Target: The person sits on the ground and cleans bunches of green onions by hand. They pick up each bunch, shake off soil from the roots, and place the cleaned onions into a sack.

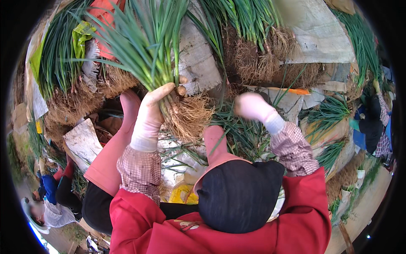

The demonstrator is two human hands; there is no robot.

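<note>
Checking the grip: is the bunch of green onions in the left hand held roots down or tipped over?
Roots down: the left hand grips the bunch of green onions with leaves fanning upward.

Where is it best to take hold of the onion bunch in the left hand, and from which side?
Grip the onion bunch at its pale neck, just above the root ball, probably from the left side, as the left hand does now. There the stalks are tight and narrow; the leaves fan out and would bend, and the roots are loose. The right hand is apart from it.
</note>
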